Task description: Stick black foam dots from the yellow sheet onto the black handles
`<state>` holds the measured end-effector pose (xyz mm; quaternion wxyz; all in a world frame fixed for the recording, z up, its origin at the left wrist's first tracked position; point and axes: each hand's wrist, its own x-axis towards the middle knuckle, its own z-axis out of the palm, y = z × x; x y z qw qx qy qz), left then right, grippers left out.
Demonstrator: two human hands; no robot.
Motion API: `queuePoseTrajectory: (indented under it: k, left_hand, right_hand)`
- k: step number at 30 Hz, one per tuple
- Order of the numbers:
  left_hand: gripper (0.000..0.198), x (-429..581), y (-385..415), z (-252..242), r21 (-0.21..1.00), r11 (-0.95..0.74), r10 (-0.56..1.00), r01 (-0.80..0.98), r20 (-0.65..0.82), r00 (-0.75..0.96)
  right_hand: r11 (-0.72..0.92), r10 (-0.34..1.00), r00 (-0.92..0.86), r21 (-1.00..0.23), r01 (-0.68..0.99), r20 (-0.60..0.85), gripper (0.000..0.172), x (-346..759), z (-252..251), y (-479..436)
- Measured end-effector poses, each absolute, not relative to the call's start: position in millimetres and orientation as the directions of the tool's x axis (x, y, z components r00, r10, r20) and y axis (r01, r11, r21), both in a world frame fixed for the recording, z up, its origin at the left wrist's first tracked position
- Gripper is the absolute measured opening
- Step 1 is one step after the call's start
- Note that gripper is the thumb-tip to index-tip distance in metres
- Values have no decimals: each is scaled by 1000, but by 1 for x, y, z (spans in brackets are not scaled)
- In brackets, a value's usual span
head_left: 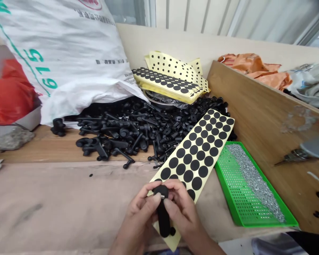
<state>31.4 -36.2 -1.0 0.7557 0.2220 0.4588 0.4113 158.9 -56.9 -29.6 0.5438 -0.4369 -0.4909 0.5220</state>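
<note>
Pinching a black handle (163,217) between bent thumbs and fingers, the left hand (140,212) and right hand (184,212) hold it over the dotted sheet (198,154). Fingertips behind it are partly hidden; the shiny bit (162,196) between the thumbs is hard to make out.

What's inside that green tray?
The green tray holds a heap of small silvery pieces along its right side. Its holey bottom shows on the left; what's beneath the heap is hidden.

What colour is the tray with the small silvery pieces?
The tray is bright green, seen in the head view.
</note>
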Motion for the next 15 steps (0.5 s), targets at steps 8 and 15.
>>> queuePoseTrajectory:
  k: [8, 15]
  left_hand:
    - [46, 31, -51, -6, 758, 514, 857, -402, -479, 193]
    - [35, -12, -57, -8, 961, 275, 957, 18, -275, 88]
  right_hand:
    - [137, 989, -45, -990, -15, 138, 16, 153, -19, -59]
    - [275, 920, -318, -956, 104, 230, 20, 157, -4, -61]
